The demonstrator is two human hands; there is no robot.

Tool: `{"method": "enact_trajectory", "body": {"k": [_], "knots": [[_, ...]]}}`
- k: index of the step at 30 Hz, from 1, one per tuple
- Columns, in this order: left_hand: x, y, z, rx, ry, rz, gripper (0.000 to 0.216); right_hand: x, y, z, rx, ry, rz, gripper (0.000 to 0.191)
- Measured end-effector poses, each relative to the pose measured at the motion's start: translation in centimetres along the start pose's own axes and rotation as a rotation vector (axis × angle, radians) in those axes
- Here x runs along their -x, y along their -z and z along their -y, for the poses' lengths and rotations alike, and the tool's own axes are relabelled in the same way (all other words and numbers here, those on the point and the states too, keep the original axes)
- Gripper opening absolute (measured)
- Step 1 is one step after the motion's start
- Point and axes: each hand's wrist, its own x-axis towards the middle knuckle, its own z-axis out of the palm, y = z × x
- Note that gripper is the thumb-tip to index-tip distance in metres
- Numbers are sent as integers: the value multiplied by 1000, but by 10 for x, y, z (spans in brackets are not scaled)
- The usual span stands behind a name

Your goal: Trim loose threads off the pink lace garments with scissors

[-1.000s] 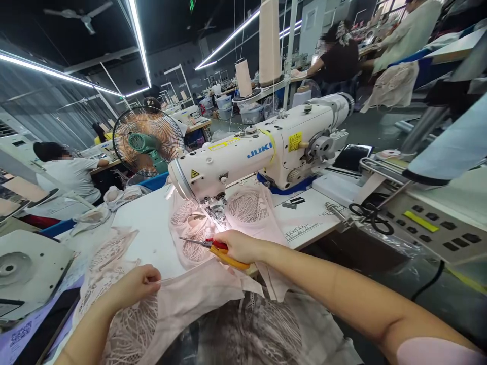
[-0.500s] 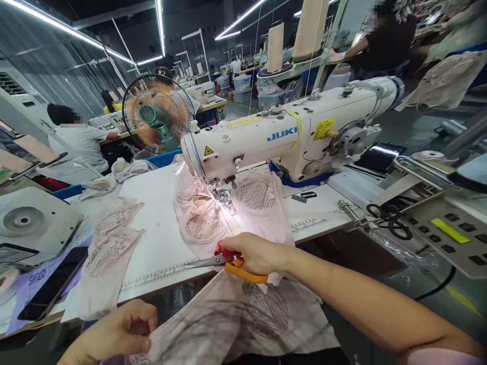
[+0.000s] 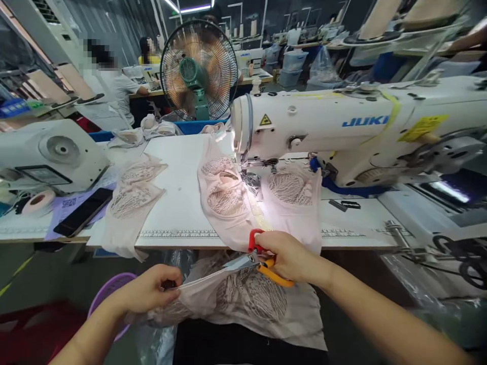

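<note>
My left hand (image 3: 155, 288) pinches the edge of a pale pink lace bra piece (image 3: 262, 299), which hangs over my lap below the table edge. In my right hand (image 3: 289, 256) is a pair of scissors (image 3: 243, 261) with one red and one orange handle. Their blades are parted and point left, at the stretched top edge of the lace piece. Behind them, another pale pink lace bra piece (image 3: 226, 197) lies under the needle area of a white sewing machine (image 3: 319, 126), lit by its lamp.
Left on the table (image 3: 167, 203) are a flat lace piece (image 3: 133, 203), a black phone (image 3: 83, 212) and a tape roll (image 3: 38, 203). Razor blades (image 3: 350, 205) lie right of the needle. A fan (image 3: 200, 71) stands behind; a purple basket (image 3: 114, 294) is below. A co-worker (image 3: 117, 86) sits back left.
The view has turned left and down. The scissors have gone from beside the table edge to the lace piece's edge, with blades parted. My left hand has lifted the fabric edge taut.
</note>
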Motion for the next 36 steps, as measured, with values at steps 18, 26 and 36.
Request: {"method": "enact_trajectory", "body": {"k": [18, 26, 36], "knots": [[-74, -38, -22, -176, -178, -48, 47, -21, 20, 21, 190, -81, 252, 7], [-96, -65, -66, 194, -99, -189, 56, -24, 23, 16, 139, -4, 297, 21], [-75, -72, -52, 421, -185, -427, 41, 1, 20, 26, -112, -27, -98, 29]]}}
